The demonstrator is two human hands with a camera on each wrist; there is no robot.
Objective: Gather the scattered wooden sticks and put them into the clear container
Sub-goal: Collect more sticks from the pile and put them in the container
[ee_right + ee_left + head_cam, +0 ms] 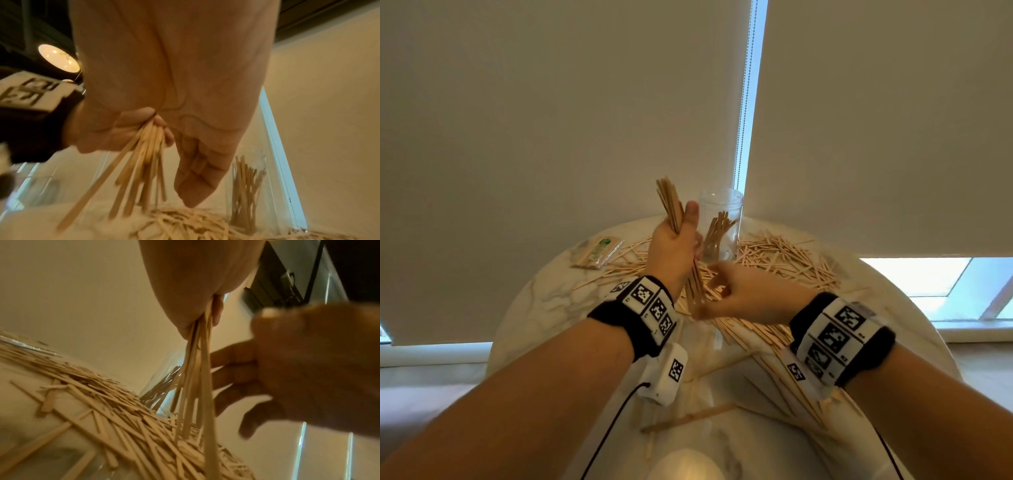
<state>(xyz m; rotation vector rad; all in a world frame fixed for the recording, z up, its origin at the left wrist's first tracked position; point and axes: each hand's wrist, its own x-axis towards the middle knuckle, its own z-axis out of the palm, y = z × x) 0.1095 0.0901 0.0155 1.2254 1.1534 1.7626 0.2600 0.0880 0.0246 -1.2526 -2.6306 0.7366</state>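
Observation:
My left hand [679, 236] grips a thick bundle of wooden sticks [670, 205] upright above the table; the bundle's lower ends [195, 394] hang over the pile. My right hand [719, 282] is beside those lower ends with fingers [195, 178] straight and together, holding nothing that I can see. The clear container [722, 212] stands just behind both hands, upright and uncapped, with several sticks leaning inside [246, 186]. Many loose sticks [784, 260] lie scattered across the table around the container.
The round marble table [541, 308] stands against a window blind [551, 120]. A plastic packet of sticks [599, 251] lies at the back left. More sticks [688, 419] lie near the front edge, under my forearms.

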